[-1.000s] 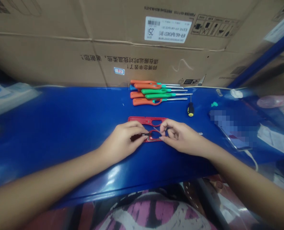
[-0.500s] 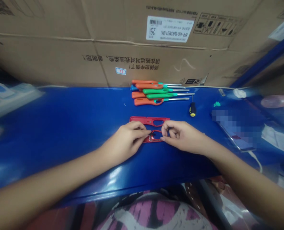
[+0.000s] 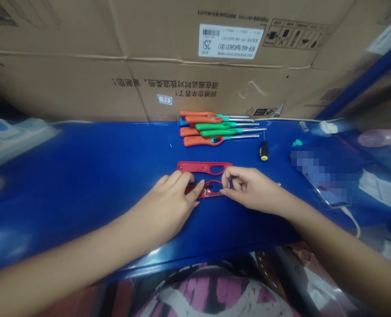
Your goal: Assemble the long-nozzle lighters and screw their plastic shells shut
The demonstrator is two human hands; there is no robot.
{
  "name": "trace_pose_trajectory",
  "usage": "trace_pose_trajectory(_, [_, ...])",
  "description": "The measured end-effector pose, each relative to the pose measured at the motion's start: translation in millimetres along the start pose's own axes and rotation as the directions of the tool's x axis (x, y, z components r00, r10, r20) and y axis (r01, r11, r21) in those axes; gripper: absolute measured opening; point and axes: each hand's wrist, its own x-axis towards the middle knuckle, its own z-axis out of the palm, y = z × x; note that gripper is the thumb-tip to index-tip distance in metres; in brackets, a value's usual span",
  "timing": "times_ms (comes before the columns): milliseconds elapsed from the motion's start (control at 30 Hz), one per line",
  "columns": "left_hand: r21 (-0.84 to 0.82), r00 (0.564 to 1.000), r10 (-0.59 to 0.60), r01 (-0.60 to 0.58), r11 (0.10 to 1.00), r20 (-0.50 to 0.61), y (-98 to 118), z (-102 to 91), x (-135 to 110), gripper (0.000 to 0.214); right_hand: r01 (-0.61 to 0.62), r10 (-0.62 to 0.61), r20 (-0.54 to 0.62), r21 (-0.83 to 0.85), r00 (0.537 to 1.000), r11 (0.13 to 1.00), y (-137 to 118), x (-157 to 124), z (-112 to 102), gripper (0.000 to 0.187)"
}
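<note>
Two red plastic lighter-shell halves lie on the blue table. The far half rests free. The near half lies between my hands. My left hand lies on its left end with fingers stretched out flat. My right hand is curled, thumb and forefinger pinched at the shell's right end; what they grip is too small to make out.
Several orange and green long-nosed lighters lie in a row behind the shells, against a large cardboard box. A short black-and-yellow screwdriver stands to their right. A phone lies at the right, a small green part behind it.
My left hand has gone from a pinch on the near shell to lying flat with fingers stretched. My right hand keeps its pinch in the same place.
</note>
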Motion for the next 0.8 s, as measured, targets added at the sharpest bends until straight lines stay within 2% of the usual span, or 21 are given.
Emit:
trace_pose_trajectory(67, [0.068, 1.0, 0.008, -0.008, 0.998, 0.005, 0, 3.0, -4, 0.045, 0.06, -0.06, -0.004, -0.025, 0.998, 0.998, -1, -2, -1, 0.008])
trace_pose_trajectory(133, [0.058, 1.0, 0.011, -0.011, 0.998, 0.01, -2, 5.6, -5, 0.045, 0.156, -0.154, 0.031, -0.061, 0.988, 0.986, -2, -6, -4, 0.005])
trace_pose_trajectory(267, [-0.148, 1.0, -0.009, 0.01, 0.989, 0.008, -8, 2.9, 1, 0.035, 0.287, -0.269, 0.163, -0.102, 0.949, 0.952, -5, -16, -10, 0.017])
trace_pose_trajectory(367, [-0.254, 0.999, -0.033, 0.03, 0.967, -0.007, -10, -1.3, 4, 0.03, 0.291, -0.274, 0.154, -0.104, 0.949, 0.951, -7, -17, -11, 0.016])
trace_pose_trajectory(567, [-0.285, 0.999, -0.046, 0.037, 0.958, -0.024, -10, -1.0, 3, 0.026, 0.22, -0.237, -0.077, -0.184, 0.968, 0.958, -8, 5, -1, 0.015])
trace_pose_trajectory(800, [-0.402, 0.992, -0.065, 0.017, 0.915, -0.106, -13, 5.8, 4, 0.033, 0.145, -0.161, -0.038, -0.276, 0.986, 0.95, -11, 18, 7, 0.014])
